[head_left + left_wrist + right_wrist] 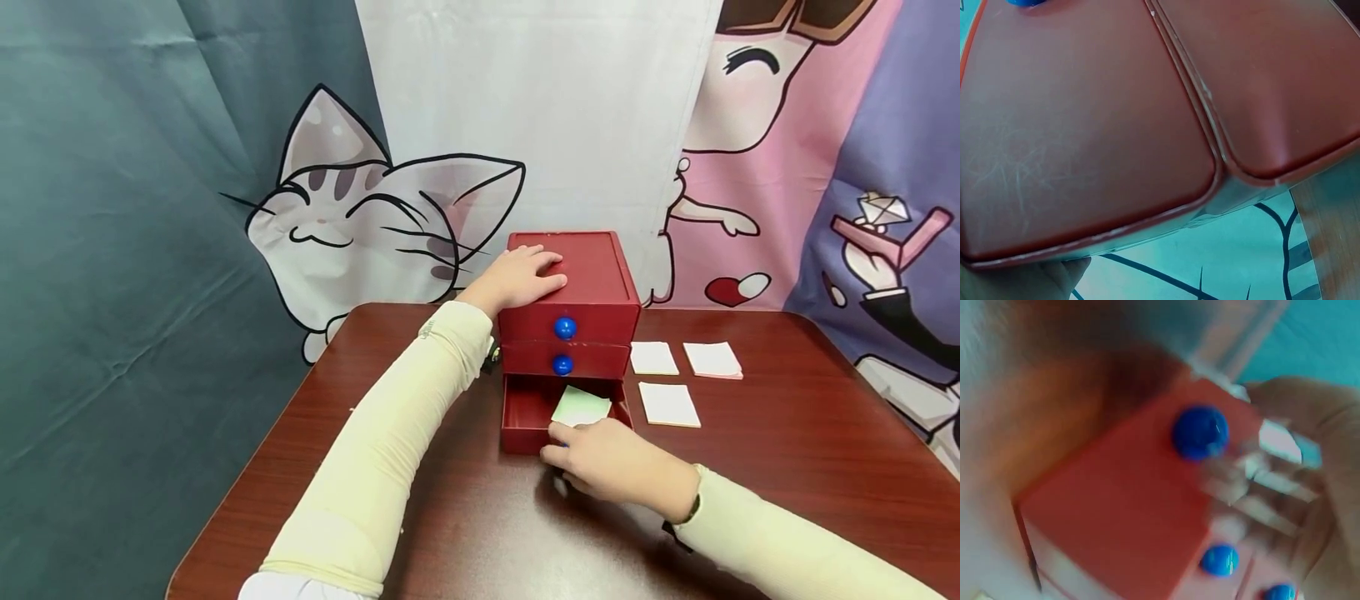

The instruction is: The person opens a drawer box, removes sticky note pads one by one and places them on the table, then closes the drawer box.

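A red cabinet [566, 323] with blue knobs stands on the table, its bottom drawer [521, 440] pulled out. My left hand [522, 279] rests on the cabinet top with fingers spread; the left wrist view shows mostly the red drawer fronts [1085, 137]. Light green paper notes [579, 406] lie in the open drawer. At that drawer's front is my right hand [611, 467], fingers loosely bent. In the blurred right wrist view, the fingers [1260, 509] are beside the drawer's blue knob [1200, 432], not wrapped round it.
To the right of the cabinet lie three white note stacks, one close by [654, 358], one farther right [712, 360] and one nearer [670, 405]. A small dark item [491, 357] shows at the cabinet's left side, partly behind the left sleeve. A printed curtain [540, 108] hangs behind the table.
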A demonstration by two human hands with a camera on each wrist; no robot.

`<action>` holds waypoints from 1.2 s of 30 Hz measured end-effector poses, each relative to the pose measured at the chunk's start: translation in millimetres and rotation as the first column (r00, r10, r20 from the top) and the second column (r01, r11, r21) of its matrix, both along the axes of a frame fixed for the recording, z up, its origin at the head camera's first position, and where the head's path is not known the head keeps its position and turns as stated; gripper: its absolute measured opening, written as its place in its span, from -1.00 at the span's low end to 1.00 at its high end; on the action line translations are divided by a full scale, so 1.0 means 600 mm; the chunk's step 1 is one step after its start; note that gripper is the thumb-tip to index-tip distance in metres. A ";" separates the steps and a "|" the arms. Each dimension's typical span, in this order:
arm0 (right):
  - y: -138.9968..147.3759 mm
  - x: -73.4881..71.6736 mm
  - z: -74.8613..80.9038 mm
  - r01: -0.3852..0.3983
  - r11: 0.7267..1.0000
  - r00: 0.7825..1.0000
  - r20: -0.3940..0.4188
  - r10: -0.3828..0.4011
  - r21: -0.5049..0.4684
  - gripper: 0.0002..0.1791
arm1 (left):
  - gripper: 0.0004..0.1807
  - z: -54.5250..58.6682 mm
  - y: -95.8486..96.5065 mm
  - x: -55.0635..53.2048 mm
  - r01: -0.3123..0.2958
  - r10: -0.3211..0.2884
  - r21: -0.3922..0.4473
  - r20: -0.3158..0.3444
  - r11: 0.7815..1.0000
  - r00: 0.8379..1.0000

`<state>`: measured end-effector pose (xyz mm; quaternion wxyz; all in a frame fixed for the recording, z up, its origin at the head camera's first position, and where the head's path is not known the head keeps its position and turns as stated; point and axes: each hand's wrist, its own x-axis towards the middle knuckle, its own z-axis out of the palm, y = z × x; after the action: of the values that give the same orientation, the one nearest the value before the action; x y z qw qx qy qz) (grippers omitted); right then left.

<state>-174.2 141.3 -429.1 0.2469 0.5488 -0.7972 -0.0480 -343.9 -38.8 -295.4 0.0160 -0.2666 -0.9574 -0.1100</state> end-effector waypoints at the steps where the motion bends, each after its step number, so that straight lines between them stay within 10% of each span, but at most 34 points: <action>1: 0.004 -0.004 0.010 -0.013 1.000 1.000 0.006 0.013 -0.008 -0.75 | -0.36 0.000 0.002 0.000 0.001 -0.001 0.001 0.000 1.000 1.000; 7: 0.042 -0.057 0.051 0.056 0.998 0.973 0.224 -0.057 0.014 -0.71 | -0.37 -0.001 0.003 0.003 0.001 -0.001 0.013 -0.005 1.000 1.000; 13: 0.057 -0.115 0.031 0.144 0.988 0.826 0.541 -0.155 0.064 -0.64 | -0.36 -0.003 0.001 0.004 0.007 -0.007 0.023 -0.004 1.000 1.000; 25: 0.033 -0.130 -0.017 0.324 0.908 0.857 0.325 -0.401 0.264 -0.80 | -0.37 -0.002 0.002 0.004 0.005 -0.005 0.014 -0.009 1.000 1.000; 36: 0.035 -0.144 -0.018 0.332 0.919 0.753 0.528 -0.393 0.210 -0.83 | -0.36 0.003 0.002 0.008 -0.001 0.001 0.014 -0.001 1.000 1.000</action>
<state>-260.5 162.5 -439.8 -0.0404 0.3854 -0.9215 0.0267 -339.2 -37.5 -293.8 0.0187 -0.2661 -0.9567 -0.1167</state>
